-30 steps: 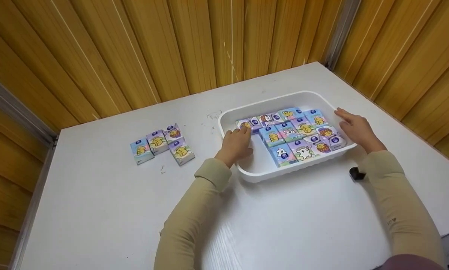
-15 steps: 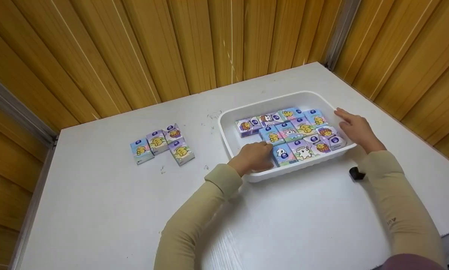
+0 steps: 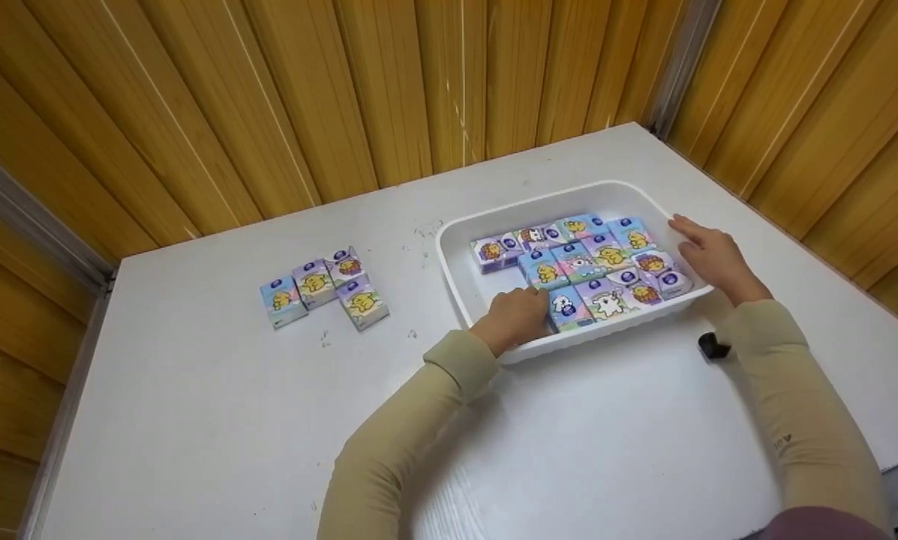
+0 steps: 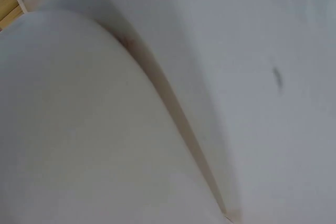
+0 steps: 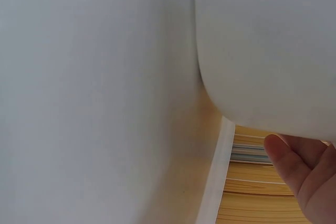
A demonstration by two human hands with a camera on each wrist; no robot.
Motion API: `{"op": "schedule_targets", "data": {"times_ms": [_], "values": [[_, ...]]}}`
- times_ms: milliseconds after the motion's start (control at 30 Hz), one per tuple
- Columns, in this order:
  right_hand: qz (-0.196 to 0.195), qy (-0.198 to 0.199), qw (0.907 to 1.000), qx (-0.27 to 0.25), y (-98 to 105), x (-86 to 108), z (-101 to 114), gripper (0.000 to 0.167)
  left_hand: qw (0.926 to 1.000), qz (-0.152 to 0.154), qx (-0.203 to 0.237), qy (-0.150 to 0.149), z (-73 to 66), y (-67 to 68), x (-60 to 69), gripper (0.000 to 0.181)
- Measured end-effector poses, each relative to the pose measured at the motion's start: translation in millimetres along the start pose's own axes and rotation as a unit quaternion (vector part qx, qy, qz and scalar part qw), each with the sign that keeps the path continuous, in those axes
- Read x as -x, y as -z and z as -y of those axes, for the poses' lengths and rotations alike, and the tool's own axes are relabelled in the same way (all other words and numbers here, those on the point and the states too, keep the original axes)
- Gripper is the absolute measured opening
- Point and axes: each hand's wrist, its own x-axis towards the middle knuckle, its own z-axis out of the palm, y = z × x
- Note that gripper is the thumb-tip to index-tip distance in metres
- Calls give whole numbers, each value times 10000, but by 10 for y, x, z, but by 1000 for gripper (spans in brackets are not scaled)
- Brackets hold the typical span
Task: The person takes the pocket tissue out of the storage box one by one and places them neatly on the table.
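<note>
A white plastic tray [image 3: 494,206] on the table holds several small cartoon-printed tissue packs [image 3: 573,262] set side by side in rows. My left hand [image 3: 515,319] is inside the tray at its front left, its fingertips against the left side of a blue tissue pack [image 3: 565,306]. The undersides of those fingers are hidden. At the tray's right end, my right hand [image 3: 719,262] rests on the rim, fingers extended. In the right wrist view its thumb [image 5: 286,158] shows below the tray wall [image 5: 268,51]. The left wrist view shows mostly the tray's outer wall [image 4: 94,124].
Several more tissue packs [image 3: 317,285] lie grouped on the white table [image 3: 216,420] left of the tray. A small black object [image 3: 713,346] sits near the right forearm. Yellow wood-patterned panels [image 3: 388,90] stand behind the table and at its sides.
My left hand has moved from the purple pack at the tray's back left down to the front row, then slightly right against the blue pack. My right hand has stayed at the rim.
</note>
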Motion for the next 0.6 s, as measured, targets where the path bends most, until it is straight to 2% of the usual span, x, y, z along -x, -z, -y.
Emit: {"op": "schedule_targets", "data": {"times_ms": [167, 400, 600], "values": [[26, 16, 10000, 6, 2, 1, 1, 47, 9999, -34, -55, 141, -29, 4, 0, 58], [7, 91, 10000, 28, 3, 1, -4, 47, 9995, -221, 104, 220, -28, -2, -27, 58], [9, 47, 10000, 34, 8, 17, 13, 47, 9992, 80, 162, 370, -2, 4, -39, 63]]}}
